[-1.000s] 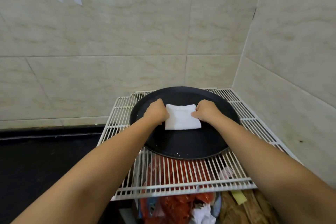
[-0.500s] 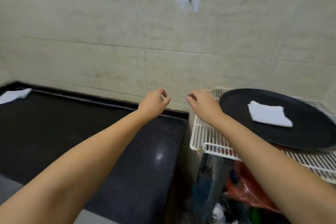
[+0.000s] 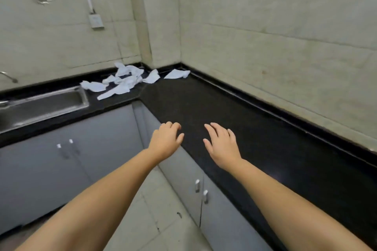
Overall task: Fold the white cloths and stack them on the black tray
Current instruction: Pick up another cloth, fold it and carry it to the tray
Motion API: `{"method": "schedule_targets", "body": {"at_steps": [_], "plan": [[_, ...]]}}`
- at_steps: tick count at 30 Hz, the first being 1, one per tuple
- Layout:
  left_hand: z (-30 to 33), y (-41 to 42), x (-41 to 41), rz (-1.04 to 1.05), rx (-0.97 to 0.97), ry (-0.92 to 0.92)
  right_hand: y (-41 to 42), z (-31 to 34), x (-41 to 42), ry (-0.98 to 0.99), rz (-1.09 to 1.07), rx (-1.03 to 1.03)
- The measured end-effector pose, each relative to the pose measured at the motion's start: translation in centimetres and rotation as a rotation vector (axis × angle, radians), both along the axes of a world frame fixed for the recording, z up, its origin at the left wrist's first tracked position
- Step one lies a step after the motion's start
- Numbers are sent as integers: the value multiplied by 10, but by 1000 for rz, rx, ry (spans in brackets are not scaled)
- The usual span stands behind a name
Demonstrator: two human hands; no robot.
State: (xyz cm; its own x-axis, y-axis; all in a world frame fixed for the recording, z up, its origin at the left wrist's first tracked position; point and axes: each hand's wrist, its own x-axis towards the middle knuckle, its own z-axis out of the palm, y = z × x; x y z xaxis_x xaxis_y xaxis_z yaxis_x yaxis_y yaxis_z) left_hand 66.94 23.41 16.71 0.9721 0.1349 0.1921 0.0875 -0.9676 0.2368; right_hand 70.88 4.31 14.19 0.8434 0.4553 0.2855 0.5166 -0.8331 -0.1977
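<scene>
Several crumpled white cloths (image 3: 124, 81) lie in a loose heap in the far corner of the black counter (image 3: 234, 124), with one more cloth (image 3: 177, 74) a little to the right by the wall. My left hand (image 3: 166, 141) hovers over the counter's inner edge with fingers loosely curled, holding nothing. My right hand (image 3: 221, 144) is stretched out over the counter with straight, spread fingers, also holding nothing. Both hands are well short of the cloths. The black tray is out of view.
A steel sink (image 3: 42, 106) is set in the counter at the left, just beside the cloth heap. Grey cabinet doors (image 3: 81, 149) run under the L-shaped counter. Tiled walls close the corner, with a socket (image 3: 95, 21) on the left wall.
My hands let go of the folded cloth on the tray. The view swung left, away from the tray and rack, to the counter corner with the heap. Both hands now reach forward.
</scene>
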Motion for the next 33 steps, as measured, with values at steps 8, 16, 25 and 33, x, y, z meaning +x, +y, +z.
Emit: {"method": "schedule_targets", "body": {"at_steps": [8,16,25,33], "plan": [[-44,108,47,136,5,110,110,-43,77,136,115,-117],[-60,184,156,143,45,214,206,-61,191,225,130,-162],[-77,285,271,132,9,238,299,-80,310,276,125,-219],[-91,401,413,-34,58,249,401,-97,434,338,-34,-169]]}}
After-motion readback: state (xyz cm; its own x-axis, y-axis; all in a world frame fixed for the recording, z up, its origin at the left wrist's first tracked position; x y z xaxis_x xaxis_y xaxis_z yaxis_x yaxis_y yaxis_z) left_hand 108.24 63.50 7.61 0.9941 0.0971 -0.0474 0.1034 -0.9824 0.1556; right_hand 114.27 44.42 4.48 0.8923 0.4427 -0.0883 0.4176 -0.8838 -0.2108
